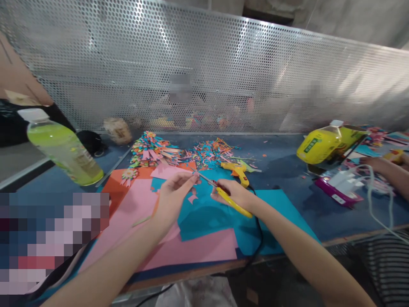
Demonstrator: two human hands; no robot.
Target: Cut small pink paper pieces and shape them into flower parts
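Note:
My right hand [231, 192] is closed round the yellow handles of a pair of scissors [234, 202], whose metal blades point up and left. The blade tips meet the fingertips of my left hand [175, 189], which pinches a small piece of paper, mostly hidden by the fingers. Just below the fingertips is a small notched pink paper piece [192, 199]. Under both hands lie blue paper sheets [204, 221] and pink paper sheets [204, 249]. A paper rosette with pink tails [128, 175] lies left of my left hand.
Behind my hands are a pile of paper rosettes [151, 149], a heap of coloured scraps [211, 151] and a yellow glue gun [236, 169] with a black cord. Bottles stand left [64, 149] and right [319, 143]. A co-worker's hand [380, 168] is near a purple-edged box [338, 189].

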